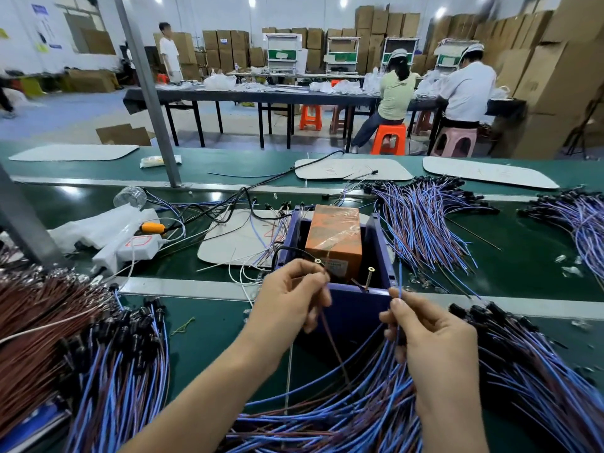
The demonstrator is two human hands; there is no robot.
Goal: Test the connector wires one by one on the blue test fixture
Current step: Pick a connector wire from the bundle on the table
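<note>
Left hand [291,295] pinching brown lead [330,336], right hand [434,335] blue lead [399,279], at the blue test fixture [356,308]; I judge wire heaps [343,420] remain.

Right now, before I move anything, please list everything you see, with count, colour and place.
test fixture: one, blue, centre of the green bench.
box: one, orange, taped, inside the fixture.
wire piles: several, blue and brown, around the fixture.
power strip: one, white, left of the fixture.
bottle: one, clear, lying back left.
boards: four, white, on the bench.
stools: several, orange and pink, behind the bench.
cardboard boxes: many, brown, back wall.
people: at least three, in the back.
left hand: pinches a brown wire at the fixture's front.
right hand: pinches a blue wire at its right corner.
</note>
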